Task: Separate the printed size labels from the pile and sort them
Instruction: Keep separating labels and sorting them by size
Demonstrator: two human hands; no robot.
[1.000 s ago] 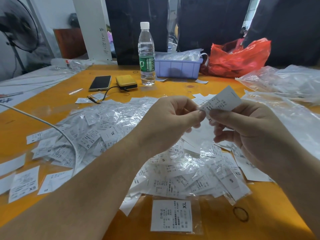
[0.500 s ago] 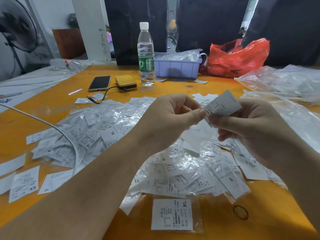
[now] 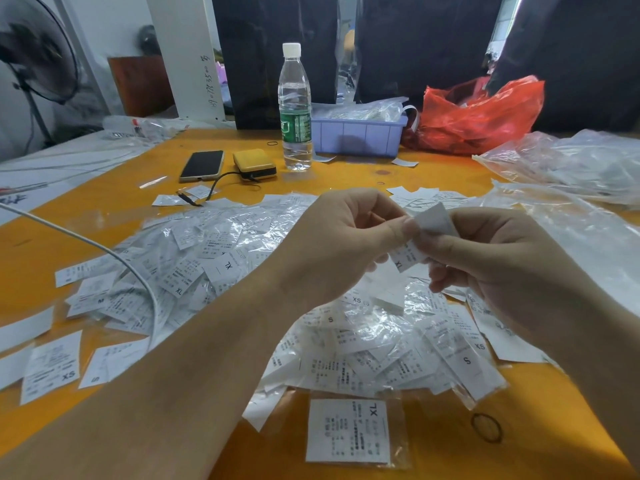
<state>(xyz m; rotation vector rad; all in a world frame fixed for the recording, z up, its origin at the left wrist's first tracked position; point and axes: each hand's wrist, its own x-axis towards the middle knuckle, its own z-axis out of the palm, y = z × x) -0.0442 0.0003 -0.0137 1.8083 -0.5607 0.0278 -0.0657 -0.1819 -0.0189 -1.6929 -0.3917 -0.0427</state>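
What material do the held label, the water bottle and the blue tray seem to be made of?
Held label: matte white paper or woven fabric; it bends softly, so uncertain.
Water bottle: clear glossy plastic, see-through with highlights.
Blue tray: opaque moulded plastic, ribbed walls.

The label (image 3: pixel 427 233) between the two hands (image 3: pixel 346 244) was white with small black print. Below the hands, the pile (image 3: pixel 346 341) was also white with black size letters, inside shiny clear plastic. The table (image 3: pixel 346 174) beyond the hands was orange-yellow. Far behind the hands, the bottle (image 3: pixel 295 109) was clear with a white cap and green band, the tray (image 3: pixel 356 136) was pale purple, and the bag (image 3: pixel 481 116) was red.
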